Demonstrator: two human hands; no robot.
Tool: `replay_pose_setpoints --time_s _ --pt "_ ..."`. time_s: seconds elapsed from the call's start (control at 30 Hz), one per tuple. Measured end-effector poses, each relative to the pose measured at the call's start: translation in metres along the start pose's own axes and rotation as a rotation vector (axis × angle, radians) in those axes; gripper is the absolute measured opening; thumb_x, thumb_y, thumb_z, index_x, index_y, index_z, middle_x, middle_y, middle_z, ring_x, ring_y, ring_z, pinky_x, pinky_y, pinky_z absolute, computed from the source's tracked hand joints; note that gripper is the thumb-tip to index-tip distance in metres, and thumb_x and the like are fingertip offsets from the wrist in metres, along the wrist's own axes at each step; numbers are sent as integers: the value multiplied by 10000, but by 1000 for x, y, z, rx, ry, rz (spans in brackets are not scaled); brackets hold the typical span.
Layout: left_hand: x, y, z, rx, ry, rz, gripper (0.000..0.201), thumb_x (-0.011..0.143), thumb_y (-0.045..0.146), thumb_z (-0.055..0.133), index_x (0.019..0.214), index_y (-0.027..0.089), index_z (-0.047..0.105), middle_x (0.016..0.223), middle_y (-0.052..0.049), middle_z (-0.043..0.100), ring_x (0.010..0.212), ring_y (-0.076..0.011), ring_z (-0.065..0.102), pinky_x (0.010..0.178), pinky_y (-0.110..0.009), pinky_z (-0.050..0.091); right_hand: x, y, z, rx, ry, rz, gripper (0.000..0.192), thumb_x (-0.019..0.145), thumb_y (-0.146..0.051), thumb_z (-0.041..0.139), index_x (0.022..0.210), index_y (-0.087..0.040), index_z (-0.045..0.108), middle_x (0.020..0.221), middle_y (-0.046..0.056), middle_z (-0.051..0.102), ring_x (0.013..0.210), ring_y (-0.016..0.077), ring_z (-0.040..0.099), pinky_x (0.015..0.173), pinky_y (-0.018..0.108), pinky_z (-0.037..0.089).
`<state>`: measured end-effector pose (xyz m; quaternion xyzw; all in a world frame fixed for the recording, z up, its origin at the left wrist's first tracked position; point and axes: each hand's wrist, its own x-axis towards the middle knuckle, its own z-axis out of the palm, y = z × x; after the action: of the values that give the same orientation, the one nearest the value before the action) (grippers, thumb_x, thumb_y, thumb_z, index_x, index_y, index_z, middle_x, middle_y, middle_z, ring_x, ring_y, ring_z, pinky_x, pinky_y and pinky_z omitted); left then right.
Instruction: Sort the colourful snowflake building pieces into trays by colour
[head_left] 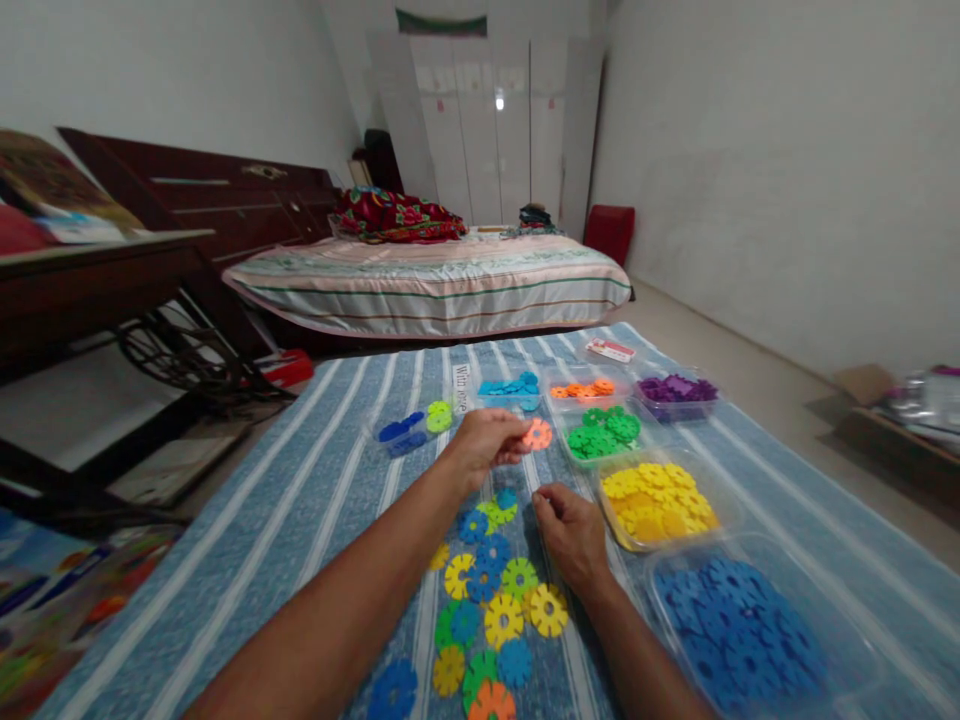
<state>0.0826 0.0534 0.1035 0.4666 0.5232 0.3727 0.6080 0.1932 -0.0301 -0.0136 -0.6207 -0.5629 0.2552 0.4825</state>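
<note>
My left hand (484, 447) is raised over a blue striped cloth (300, 500) and pinches an orange snowflake disc (538, 434) at its fingertips. My right hand (571, 533) rests lower, fingers curled; whether it holds a piece I cannot tell. Between and below my hands lies a joined cluster of snowflake discs (491, 600) in blue, yellow, green and orange. To the right stand clear trays sorted by colour: yellow discs (658, 502), green discs (604, 432), dark blue discs (739, 625).
Farther back are trays of orange discs (583, 389), purple discs (677, 389) and light blue discs (510, 386), plus loose blue pieces (401, 432) beside a green disc. A striped mattress (435, 280) lies beyond. A dark table (97, 290) stands at left.
</note>
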Motion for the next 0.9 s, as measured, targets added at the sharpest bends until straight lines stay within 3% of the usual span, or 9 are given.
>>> replay_pose_setpoints --time_s 0.07,0.13,0.27,0.47,0.63,0.77,0.9 --pt "25 19 21 -128 4 71 191 648 178 748 718 123 579 654 -38 660 611 -120 652 574 -200 499 0 2 1 16 -1 2 305 845 -398 470 758 -214 697 627 -1 641 612 151 570 615 244 400" --pt "39 26 35 -171 82 126 156 675 135 713 717 128 563 703 -37 665 670 -121 666 646 -221 520 0 3 2 20 -3 1 305 846 -401 469 761 -216 696 634 2 645 617 155 575 622 248 404" --pt "32 10 35 -107 115 116 97 683 122 681 698 123 584 691 -42 661 635 -125 651 591 -217 495 1 4 1 5 -5 12 311 838 -406 465 777 -215 702 647 6 651 628 158 579 617 247 398" --pt "-35 -31 -11 285 25 96 89 681 202 654 640 137 610 588 -22 639 506 -101 574 494 -198 424 0 1 -7 -74 -19 38 341 830 -431 451 807 -210 708 649 11 649 637 158 575 615 250 384" --pt "-101 -56 -46 504 -82 -13 124 687 261 613 622 158 594 494 30 534 451 -89 479 470 -207 350 -1 4 -9 -87 -22 47 340 815 -433 459 824 -198 705 626 13 634 619 155 569 615 251 387" --pt "-148 -75 -54 681 -179 -46 137 709 269 581 633 156 590 541 44 501 516 -87 448 499 -208 311 -1 5 -11 -76 -16 30 348 808 -446 461 795 -194 702 609 7 618 607 154 564 616 253 392" --pt "-178 -90 -44 924 -198 -54 122 739 270 572 680 165 589 625 30 534 597 -110 481 545 -229 312 -1 6 -11 -68 -5 39 344 802 -453 470 795 -194 697 602 5 611 599 157 570 610 258 394"
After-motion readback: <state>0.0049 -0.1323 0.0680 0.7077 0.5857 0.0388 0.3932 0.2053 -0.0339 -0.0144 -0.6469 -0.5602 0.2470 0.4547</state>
